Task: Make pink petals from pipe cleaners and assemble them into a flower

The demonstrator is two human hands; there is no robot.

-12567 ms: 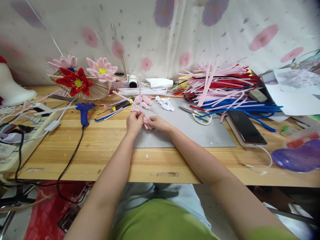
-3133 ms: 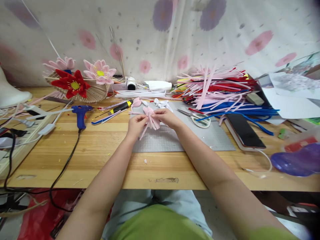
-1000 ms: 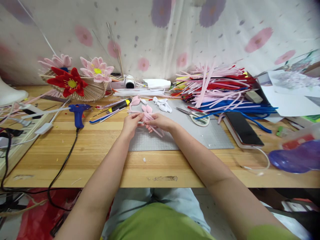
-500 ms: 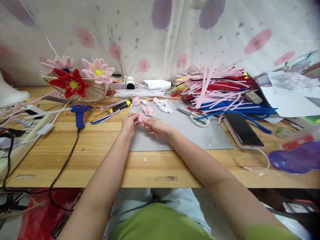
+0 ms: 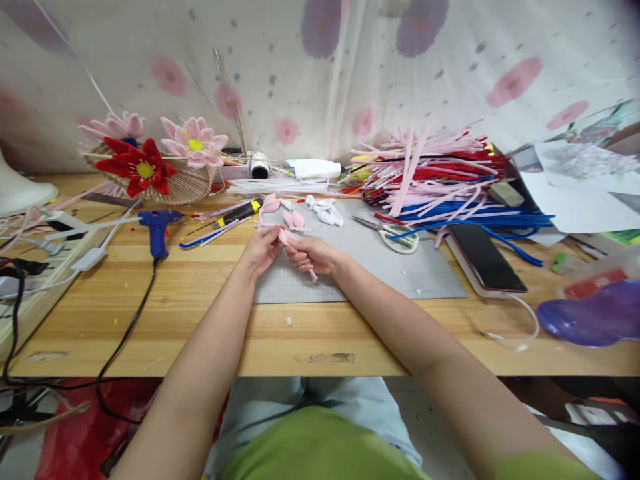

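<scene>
Over the left part of the grey cutting mat [image 5: 425, 280], my two hands meet around a small pink fuzzy piece [image 5: 285, 237]. My left hand [image 5: 262, 251] pinches its upper end with the fingertips. My right hand [image 5: 311, 255] is closed around its lower part, and a short pink end sticks out below the fingers. Just beyond the hands lie pink petal shapes [image 5: 294, 221] and white petal shapes [image 5: 327, 212]. White-handled scissors [image 5: 399, 240] rest on the mat to the right.
A blue glue gun [image 5: 157, 232] with a black cord and a yellow-black cutter [image 5: 240, 213] lie left. Red and pink flowers [image 5: 143, 168] stand behind. Right are piled pipe cleaners [image 5: 430, 163], a phone [image 5: 487, 259] and a purple container [image 5: 590, 313].
My left hand has turned and its fingers have spread more around the pink piece. My right fingers have closed further, and the pink end below them shows more clearly.
</scene>
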